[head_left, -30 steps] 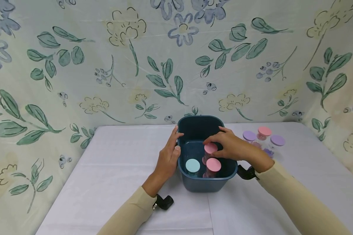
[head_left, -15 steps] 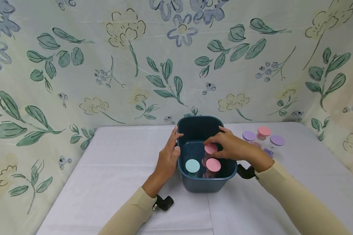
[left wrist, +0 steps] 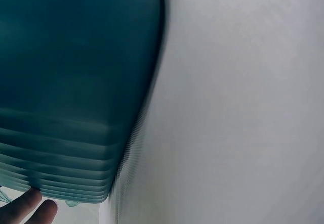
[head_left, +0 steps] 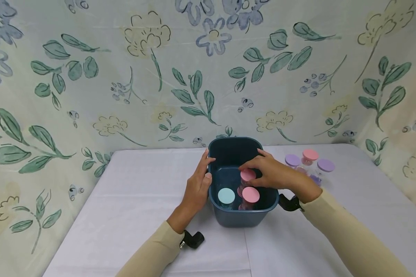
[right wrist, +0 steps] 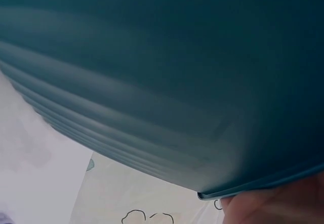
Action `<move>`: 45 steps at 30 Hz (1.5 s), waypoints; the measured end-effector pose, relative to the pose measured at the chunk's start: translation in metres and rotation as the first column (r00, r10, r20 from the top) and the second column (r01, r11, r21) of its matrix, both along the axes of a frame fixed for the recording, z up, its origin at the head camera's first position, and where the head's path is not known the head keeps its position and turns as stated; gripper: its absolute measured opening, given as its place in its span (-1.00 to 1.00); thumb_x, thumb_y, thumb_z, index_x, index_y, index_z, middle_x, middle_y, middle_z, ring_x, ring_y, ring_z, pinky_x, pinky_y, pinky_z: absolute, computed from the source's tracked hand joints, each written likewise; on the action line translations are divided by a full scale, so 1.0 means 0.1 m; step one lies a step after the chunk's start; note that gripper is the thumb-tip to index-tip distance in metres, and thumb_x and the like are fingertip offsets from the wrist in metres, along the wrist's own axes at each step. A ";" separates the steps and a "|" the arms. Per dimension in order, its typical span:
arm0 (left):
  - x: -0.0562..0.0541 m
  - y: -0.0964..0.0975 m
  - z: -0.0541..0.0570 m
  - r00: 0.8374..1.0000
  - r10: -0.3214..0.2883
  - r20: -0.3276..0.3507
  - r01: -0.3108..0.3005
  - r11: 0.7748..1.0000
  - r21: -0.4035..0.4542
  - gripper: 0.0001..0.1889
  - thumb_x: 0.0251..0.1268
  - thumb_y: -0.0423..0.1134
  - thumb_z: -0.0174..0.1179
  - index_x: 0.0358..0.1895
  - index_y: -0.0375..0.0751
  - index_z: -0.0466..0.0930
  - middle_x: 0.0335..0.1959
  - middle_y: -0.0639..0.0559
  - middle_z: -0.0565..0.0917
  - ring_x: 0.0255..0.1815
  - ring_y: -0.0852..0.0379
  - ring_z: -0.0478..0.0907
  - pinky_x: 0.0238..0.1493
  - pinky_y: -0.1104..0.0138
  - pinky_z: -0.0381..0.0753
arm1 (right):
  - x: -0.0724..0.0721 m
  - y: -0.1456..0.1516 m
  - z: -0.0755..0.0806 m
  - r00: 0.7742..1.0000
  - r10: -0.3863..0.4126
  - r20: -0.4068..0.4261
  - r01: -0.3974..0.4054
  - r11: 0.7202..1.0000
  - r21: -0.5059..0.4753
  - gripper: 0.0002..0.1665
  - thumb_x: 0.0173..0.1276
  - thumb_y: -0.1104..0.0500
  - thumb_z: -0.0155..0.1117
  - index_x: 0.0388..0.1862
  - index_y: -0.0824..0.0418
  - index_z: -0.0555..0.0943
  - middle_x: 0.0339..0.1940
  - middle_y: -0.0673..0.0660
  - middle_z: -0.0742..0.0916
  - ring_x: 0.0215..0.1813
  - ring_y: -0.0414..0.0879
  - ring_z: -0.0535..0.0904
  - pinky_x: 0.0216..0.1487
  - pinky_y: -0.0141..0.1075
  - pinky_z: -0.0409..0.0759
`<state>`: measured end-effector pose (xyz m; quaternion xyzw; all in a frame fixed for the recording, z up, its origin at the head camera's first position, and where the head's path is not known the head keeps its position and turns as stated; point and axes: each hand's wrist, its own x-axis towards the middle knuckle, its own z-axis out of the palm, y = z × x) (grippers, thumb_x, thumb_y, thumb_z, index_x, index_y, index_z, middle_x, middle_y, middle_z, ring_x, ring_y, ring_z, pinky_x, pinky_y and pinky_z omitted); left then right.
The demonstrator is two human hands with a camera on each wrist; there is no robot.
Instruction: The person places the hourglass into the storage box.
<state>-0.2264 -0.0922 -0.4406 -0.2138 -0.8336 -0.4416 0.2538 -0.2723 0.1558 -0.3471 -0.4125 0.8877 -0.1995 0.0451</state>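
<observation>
A dark blue plastic bin stands on the table. Against its left side rests my left hand, fingers mostly straight, one fingertip over the rim. In the left wrist view, two fingers show at the bin's ribbed outer wall. My right hand reaches over the right rim and pinches a small clear jar with a pink lid inside the bin. Nearer me in the bin stand another pink-lidded jar and a jar with a light blue lid. The right wrist view shows mainly the bin's outer wall.
Right of the bin, partly behind my right forearm, stand a pink-lidded jar and two purple-lidded jars, one at the left and one at the right. White cloth covers the table. A floral curtain hangs behind.
The whole head view shifts very slightly. Both hands, the bin and the jars keep nearly the same places, and the right hand's pinch on the pink-lidded jar looks the same.
</observation>
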 end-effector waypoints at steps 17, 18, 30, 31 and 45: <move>0.02 -0.01 0.01 1.000 -0.013 -0.003 0.013 1.000 0.002 -0.53 0.49 -0.14 -0.29 0.41 -0.03 0.21 0.56 0.00 0.01 0.52 0.08 0.04 0.30 -0.01 0.31 | 0.00 0.03 0.00 0.999 0.023 0.034 -0.021 0.997 -0.077 -0.50 0.16 0.19 0.44 0.10 0.25 0.63 0.05 0.11 0.71 0.19 0.08 0.55 0.45 0.22 -0.24; 0.02 -0.01 0.01 1.000 -0.013 -0.003 0.013 1.000 0.002 -0.53 0.49 -0.13 -0.29 0.41 -0.03 0.21 0.56 0.00 0.01 0.52 0.08 0.04 0.30 0.00 0.32 | 0.00 0.03 0.00 0.999 0.024 0.038 -0.021 0.997 -0.080 -0.50 0.16 0.18 0.44 0.11 0.24 0.63 0.06 0.11 0.71 0.20 0.08 0.55 0.45 0.22 -0.25; 0.02 -0.01 0.02 1.000 -0.010 0.007 0.010 1.000 0.009 -0.54 0.49 -0.16 -0.26 0.41 0.00 0.21 0.57 0.05 0.00 0.52 0.13 0.02 0.31 0.04 0.29 | -0.03 0.08 -0.02 0.997 0.011 0.074 0.001 0.988 -0.157 -0.54 0.24 0.14 0.38 0.14 0.17 0.61 0.11 0.10 0.68 0.27 0.13 0.49 0.46 0.20 -0.23; 0.02 0.00 0.01 1.000 -0.011 0.009 0.011 1.000 0.008 -0.54 0.51 -0.11 -0.28 0.41 0.00 0.21 0.57 0.05 0.00 0.52 0.13 0.02 0.31 0.04 0.30 | -0.02 0.09 -0.02 0.997 0.008 0.075 0.005 0.986 -0.168 -0.54 0.25 0.14 0.37 0.14 0.16 0.61 0.12 0.10 0.68 0.28 0.12 0.48 0.46 0.20 -0.21; 0.04 0.00 0.00 1.000 -0.006 -0.001 0.006 1.000 0.001 -0.52 0.50 -0.13 -0.29 0.41 -0.10 0.22 0.56 0.03 0.00 0.52 0.11 0.03 0.31 0.02 0.29 | 0.07 0.30 0.03 0.989 -0.111 0.101 0.135 0.952 -0.274 -0.53 0.32 0.05 0.31 0.19 0.13 0.57 0.26 0.08 0.59 0.36 0.11 0.38 0.23 0.25 0.35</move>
